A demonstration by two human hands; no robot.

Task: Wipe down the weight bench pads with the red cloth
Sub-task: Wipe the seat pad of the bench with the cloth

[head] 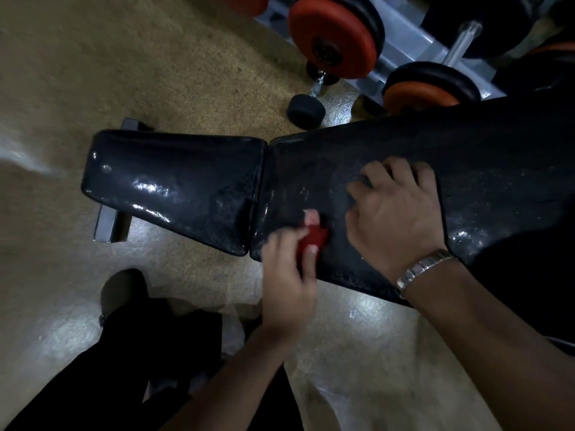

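At frame centre my left hand (287,275) holds a closed grip on the bunched red cloth (312,241), pressed to the back pad (466,157) near its seam; my right hand (395,213) rests empty on the pad beside it. The seat pad (174,181), centre left, glistens; the droplet-speckled right stretch looks unwiped to me.

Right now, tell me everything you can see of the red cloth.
The small red cloth looks like soft fabric bunched into a wad. Only a patch shows. The rest is hidden inside the left hand, which grips it with the thumb across it and a fingertip showing past its far side. It lies against the long black glossy bench pad, near that pad's near edge and close to the gap beside the shorter seat pad. The picture is blurred there, so weave and stains cannot be told.
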